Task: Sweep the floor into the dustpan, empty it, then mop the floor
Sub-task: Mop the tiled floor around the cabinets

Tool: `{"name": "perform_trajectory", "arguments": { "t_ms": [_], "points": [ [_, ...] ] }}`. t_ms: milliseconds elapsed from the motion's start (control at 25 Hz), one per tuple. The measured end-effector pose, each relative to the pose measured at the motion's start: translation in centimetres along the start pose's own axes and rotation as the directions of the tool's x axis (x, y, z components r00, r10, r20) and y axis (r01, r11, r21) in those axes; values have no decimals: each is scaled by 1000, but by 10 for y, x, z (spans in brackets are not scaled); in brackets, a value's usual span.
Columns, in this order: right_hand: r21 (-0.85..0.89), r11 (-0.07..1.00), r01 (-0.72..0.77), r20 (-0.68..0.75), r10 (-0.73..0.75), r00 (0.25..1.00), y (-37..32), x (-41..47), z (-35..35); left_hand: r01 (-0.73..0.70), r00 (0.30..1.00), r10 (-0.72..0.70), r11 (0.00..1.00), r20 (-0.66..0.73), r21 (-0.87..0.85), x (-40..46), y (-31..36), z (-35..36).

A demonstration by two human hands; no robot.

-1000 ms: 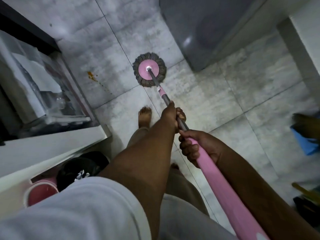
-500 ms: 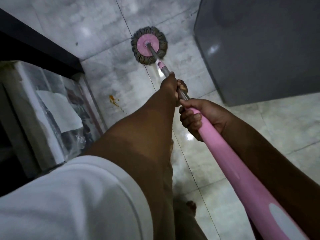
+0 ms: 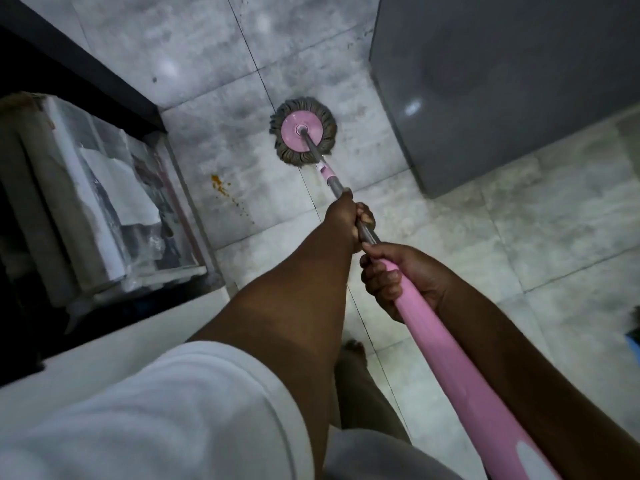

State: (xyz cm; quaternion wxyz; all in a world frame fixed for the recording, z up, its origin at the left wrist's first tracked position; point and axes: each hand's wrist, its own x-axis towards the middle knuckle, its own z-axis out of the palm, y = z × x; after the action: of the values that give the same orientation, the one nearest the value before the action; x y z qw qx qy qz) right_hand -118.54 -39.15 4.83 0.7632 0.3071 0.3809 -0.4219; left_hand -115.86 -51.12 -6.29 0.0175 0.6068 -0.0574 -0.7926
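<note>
A spin mop with a round grey string head (image 3: 303, 131) and a pink centre disc lies flat on the grey tiled floor (image 3: 214, 57). Its metal shaft turns into a thick pink handle (image 3: 446, 351) that runs down to the lower right. My left hand (image 3: 346, 216) grips the metal part of the shaft, farther down toward the head. Just behind it, my right hand (image 3: 391, 278) grips the top of the pink handle. An orange stain (image 3: 221, 188) with small drips marks the tile left of the shaft, apart from the mop head.
A grey appliance (image 3: 502, 81) stands at the upper right, close to the mop head. On the left sits a low shelf with wrapped papers and plastic (image 3: 104, 209) under a dark edge. A white counter edge (image 3: 114, 344) lies below it. My bare foot (image 3: 353, 355) shows between my arms.
The mop head has moved back toward me and lies nearer the orange stain. My view has tilted down a little. Both hands keep their grip on the handle.
</note>
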Motion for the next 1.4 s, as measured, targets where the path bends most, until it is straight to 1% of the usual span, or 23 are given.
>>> {"name": "perform_trajectory", "arguments": {
  "t_ms": [160, 240, 320, 440, 560, 640, 760, 880, 1040, 1160, 1280, 1400],
  "points": [
    [7, 1000, -22, 1, 22, 1000, 71, -42, -43, 75, 997, -74, 997, -15, 15, -46, -84, -22],
    [27, 999, -35, 13, 35, 999, 98, -54, -60, 102, 995, -101, 994, -27, 50, -61, -115, -32],
    [47, 997, -53, 17, 53, 998, 119, -65, -73, 124, 992, -122, 991, -40, 44, -75, -140, -42],
    [62, 997, -56, 32, 54, 998, 137, -72, -81, 129, 991, -126, 990, -45, 60, -84, -155, -49],
    [58, 997, -47, 25, 45, 999, 128, -69, -78, 129, 991, -127, 990, -45, 48, -77, -146, -44],
    [33, 998, -45, 10, 45, 999, 107, -61, -67, 128, 991, -127, 991, -29, 42, -67, -126, -36],
    [7, 999, -34, -10, 35, 999, 58, -38, -36, 111, 994, -110, 993, -15, 32, -42, -69, -19],
    [8, 1000, -23, -7, 24, 1000, -9, -3, 11, 75, 997, -75, 997, -11, 25, -10, 13, 5],
    [-5, 1000, -6, 36, 6, 999, -111, 42, 84, 14, 1000, -14, 1000, -22, 19, 28, 137, 43],
    [-18, 999, 32, 47, -31, 998, -172, 63, 126, 3, 1000, -3, 1000, -16, 26, 47, 208, 71],
    [-16, 998, 60, 25, -60, 998, -196, 73, 140, 11, 1000, -11, 1000, -9, 9, 59, 236, 82],
    [14, 998, 65, 6, -65, 998, -188, 72, 139, 11, 1000, -11, 999, -6, 42, 59, 231, 80]
  ]
}}
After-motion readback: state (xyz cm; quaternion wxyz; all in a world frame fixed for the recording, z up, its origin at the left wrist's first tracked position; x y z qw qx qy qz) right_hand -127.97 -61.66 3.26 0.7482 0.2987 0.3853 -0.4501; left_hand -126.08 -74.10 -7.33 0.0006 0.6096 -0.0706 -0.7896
